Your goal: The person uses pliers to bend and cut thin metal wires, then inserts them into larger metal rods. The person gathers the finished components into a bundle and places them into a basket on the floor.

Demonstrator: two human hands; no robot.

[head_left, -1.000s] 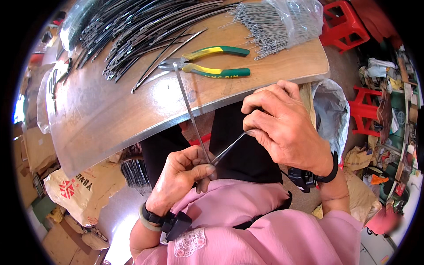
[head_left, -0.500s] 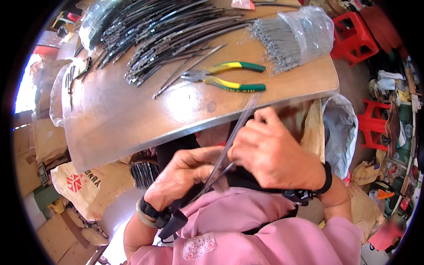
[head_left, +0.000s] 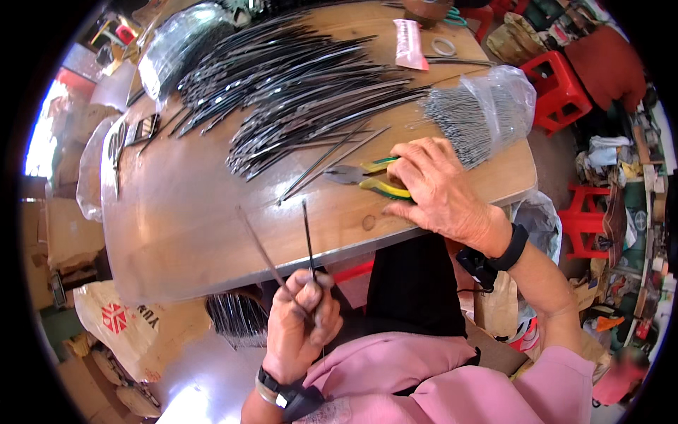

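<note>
My left hand [head_left: 302, 321] is closed around two thin strips near the front edge of the table. One is a dark strip [head_left: 308, 233] standing nearly upright; the other, a brownish strip [head_left: 263, 246], leans left and is blurred. On the tabletop, my right hand [head_left: 441, 185] curls over the handles of pliers [head_left: 385, 188] with yellow and green grips. Their metal jaws point left, and the handle ends are hidden under my palm. Just beyond the jaws lie a few loose strips [head_left: 339, 164]. A large pile of dark strips [head_left: 304, 92] spreads across the back.
A plastic-wrapped bundle of thin grey rods [head_left: 459, 120] lies at the table's right. Behind it are a pink packet [head_left: 408, 46] and a white ring [head_left: 443, 46]. Scissors [head_left: 115, 141] rest at the left edge. Red stools [head_left: 558, 92] stand right of the table [head_left: 176, 212].
My hands were together working at a clear strip; now they are apart. My right hand has moved up onto the pliers, and my left holds two strips. The view has shifted.
</note>
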